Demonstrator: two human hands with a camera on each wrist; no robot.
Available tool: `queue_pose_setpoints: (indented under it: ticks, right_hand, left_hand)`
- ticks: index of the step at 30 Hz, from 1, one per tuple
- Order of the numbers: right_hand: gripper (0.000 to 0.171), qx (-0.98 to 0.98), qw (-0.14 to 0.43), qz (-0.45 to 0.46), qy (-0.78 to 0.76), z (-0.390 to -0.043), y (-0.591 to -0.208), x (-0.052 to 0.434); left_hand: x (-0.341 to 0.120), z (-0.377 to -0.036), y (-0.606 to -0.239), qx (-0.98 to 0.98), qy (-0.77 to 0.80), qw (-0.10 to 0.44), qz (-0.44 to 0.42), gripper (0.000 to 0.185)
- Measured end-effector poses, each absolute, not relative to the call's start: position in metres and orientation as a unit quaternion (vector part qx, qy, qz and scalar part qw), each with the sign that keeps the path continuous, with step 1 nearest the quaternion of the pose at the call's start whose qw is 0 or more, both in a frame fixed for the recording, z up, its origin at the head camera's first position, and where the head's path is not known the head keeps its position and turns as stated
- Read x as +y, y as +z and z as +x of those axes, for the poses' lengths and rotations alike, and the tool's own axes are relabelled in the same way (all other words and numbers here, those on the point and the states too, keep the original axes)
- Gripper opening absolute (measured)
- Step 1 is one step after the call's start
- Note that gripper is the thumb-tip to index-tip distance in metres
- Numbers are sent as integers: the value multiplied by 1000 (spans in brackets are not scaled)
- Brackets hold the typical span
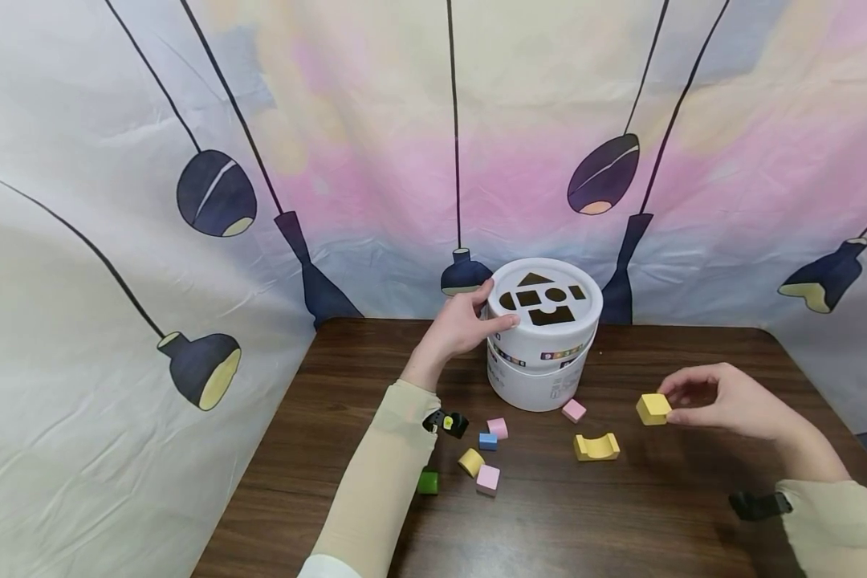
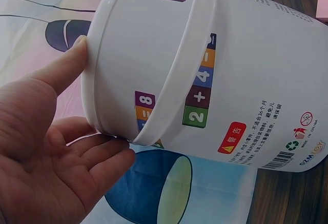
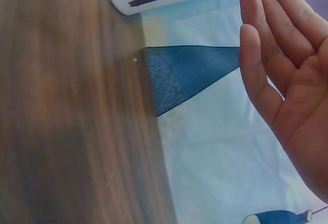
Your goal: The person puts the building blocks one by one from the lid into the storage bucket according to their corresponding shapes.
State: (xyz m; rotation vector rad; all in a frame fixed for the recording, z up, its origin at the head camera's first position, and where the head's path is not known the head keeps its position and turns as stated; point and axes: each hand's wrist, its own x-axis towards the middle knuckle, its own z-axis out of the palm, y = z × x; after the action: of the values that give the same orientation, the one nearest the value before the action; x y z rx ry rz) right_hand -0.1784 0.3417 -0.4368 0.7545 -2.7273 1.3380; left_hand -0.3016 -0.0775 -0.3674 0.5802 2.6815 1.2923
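A white bucket (image 1: 535, 389) stands at the back of the table, its white lid (image 1: 581, 282) cut with several shaped holes. My left hand (image 1: 462, 323) holds the lid's left rim, thumb on the near side and fingers round the edge. In the left wrist view, this hand (image 2: 66, 147) has its thumb and fingertips right at the rim. My right hand (image 1: 726, 404) pinches a yellow cube (image 1: 653, 409) above the table, right of the bucket. The right wrist view shows the hand's palm side (image 3: 307, 106), with the cube out of frame. Below the cube and to its left lies a yellow arched block (image 1: 596, 448).
A pink block (image 1: 574, 411) lies by the bucket's base. Nearer my left forearm are another pink block (image 1: 498, 428), a blue block (image 1: 487, 441), a yellow cylinder (image 1: 471, 461), a pink cube (image 1: 487, 479) and a green block (image 1: 428, 482). A printed curtain (image 1: 397, 160) hangs behind the table.
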Motion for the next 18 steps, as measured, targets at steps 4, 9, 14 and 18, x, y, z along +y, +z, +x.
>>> queue_pose_setpoints:
  ticks: [4, 9, 14, 18]
  right_hand:
    - [31, -869, 12, 237, 435, -183, -426, 341]
    - [32, -871, 32, 234, 431, -192, -413, 339]
    - [32, -868, 46, 233, 436, -202, -399, 334]
    - [30, -865, 47, 234, 442, -213, -389, 328]
  left_hand:
    - [-77, -301, -367, 884, 424, 54, 190, 93]
    - [-77, -302, -368, 884, 424, 55, 189, 94]
    - [-77, -303, -369, 881, 428, 55, 193, 94]
    - [-77, -302, -368, 880, 430, 55, 194, 94]
